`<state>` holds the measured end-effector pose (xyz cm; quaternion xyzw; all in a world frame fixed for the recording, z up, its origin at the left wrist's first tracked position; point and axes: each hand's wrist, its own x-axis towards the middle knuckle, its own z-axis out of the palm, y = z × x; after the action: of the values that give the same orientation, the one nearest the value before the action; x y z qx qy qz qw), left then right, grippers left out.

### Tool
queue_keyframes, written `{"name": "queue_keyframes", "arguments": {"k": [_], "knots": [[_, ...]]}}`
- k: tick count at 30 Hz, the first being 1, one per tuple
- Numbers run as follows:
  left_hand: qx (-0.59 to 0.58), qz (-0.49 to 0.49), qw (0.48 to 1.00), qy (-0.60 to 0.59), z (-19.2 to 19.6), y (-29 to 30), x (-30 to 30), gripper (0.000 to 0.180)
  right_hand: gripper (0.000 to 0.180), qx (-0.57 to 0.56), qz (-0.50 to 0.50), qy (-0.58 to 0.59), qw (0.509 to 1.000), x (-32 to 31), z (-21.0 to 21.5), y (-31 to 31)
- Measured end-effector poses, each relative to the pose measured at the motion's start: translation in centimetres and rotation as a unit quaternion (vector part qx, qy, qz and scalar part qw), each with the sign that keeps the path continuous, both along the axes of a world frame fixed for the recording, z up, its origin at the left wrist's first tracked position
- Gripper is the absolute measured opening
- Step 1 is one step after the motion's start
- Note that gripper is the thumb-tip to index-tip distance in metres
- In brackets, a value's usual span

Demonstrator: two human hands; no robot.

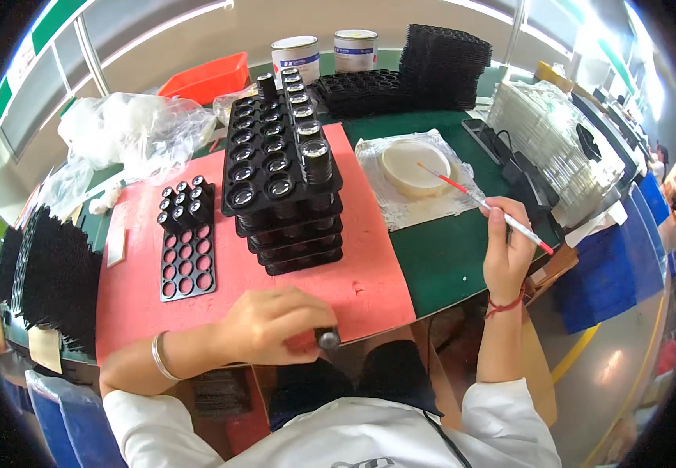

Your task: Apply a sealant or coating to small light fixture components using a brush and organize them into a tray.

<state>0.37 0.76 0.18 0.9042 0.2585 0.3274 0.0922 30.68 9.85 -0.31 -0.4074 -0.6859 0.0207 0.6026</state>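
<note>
My left hand (pixel 272 324) is clamped around a small black lens (pixel 328 338) at the desk's (pixel 447 257) near edge, its end facing me. My right hand (pixel 507 249) pinches a thin brush (pixel 482 204), its tip slanting up-left over the round dish (pixel 414 166).

**Brush over the dish, black part at the surface edge**

The left hand (pixel 276 324) closes around a small black cylindrical part (pixel 327 338) at the near edge of the pink mat (pixel 369 273). The right hand (pixel 507 253) grips a thin red-and-white brush (pixel 482 204), its tip lying over a round cream-coloured dish (pixel 414 165) that sits on a crinkled plastic sheet (pixel 400 204). In the middle of the mat stands a stack of black trays (pixel 283 187) filled with lens-like parts. To its left lies a flat black tray (pixel 187 242) with a few parts in its far rows. 2 white tins (pixel 324 53) stand at the far side of the green surface (pixel 447 257).
</note>
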Motion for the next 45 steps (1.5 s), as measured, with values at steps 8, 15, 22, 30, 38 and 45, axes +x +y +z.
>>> {"name": "queue_keyframes", "arguments": {"k": [8, 15, 22, 30, 38, 45], "knots": [[-0.226, 0.086, 0.967, -0.08, 0.0, 0.7, 0.1, 0.031, 0.018, -0.06, -0.009, 0.001, 0.998, -0.8, 0.0, 0.2], [-0.429, 0.135, 0.86, -0.241, -0.6, 0.5, 0.1, 0.027, 0.022, 0.018, 0.107, 0.331, 0.937, 1.3, -0.8, -0.6], [-0.507, 0.105, 0.799, -0.306, 0.0, 0.9, -0.2, 0.021, 0.017, -0.037, 0.342, 0.457, 0.82, -0.6, -3.1, -5.3], [-0.503, 0.093, 0.802, -0.31, -0.4, 0.9, -0.4, 0.022, 0.018, -0.064, 0.37, 0.367, 0.851, -1.9, -3.9, -6.0], [-0.516, 0.075, 0.792, -0.319, -0.3, 0.8, -0.4, 0.023, 0.018, -0.064, 0.313, 0.312, 0.895, -1.9, -4.1, -5.9], [-0.521, 0.017, 0.788, -0.328, -0.5, 1.1, -0.3, 0.024, 0.017, -0.067, 0.294, 0.326, 0.896, -1.7, -4.4, -5.6]]}}
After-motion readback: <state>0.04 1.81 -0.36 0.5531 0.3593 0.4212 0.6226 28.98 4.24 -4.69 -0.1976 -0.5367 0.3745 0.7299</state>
